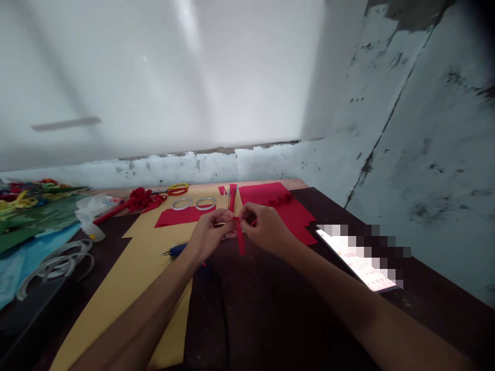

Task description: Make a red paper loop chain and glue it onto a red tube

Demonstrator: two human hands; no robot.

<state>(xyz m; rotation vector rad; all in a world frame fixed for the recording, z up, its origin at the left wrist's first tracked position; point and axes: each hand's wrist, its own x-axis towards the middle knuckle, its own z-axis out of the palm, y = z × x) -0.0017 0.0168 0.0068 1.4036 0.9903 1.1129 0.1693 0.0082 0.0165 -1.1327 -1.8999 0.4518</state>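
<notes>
Over the dark table, my left hand (pixel 212 231) is closed in a pinch on a narrow red strip (pixel 241 241). Fingers of my right hand (pixel 262 224) pinch the same strip at its upper end, close beside the left fingertips. The strip's free end hangs down between the hands; whether it is paper or ribbon I cannot tell. Below my left wrist lies a blue tool with a pointed metal tip (pixel 176 251), resembling a glue gun and partly hidden by the forearm. Red paper sheets (pixel 305 220) lie beyond my right hand, with a curled red strip (pixel 273 200) on them.
Yellow paper (pixel 154 273) covers the table's left-centre. Two pale rings (pixel 205 208), scissors (pixel 178 185) and a red paper flower (pixel 141 200) lie toward the back. Coiled white cable (pixel 58 263) is at left, a lit phone (pixel 356 260) at right. A wall (pixel 216 166) borders the table.
</notes>
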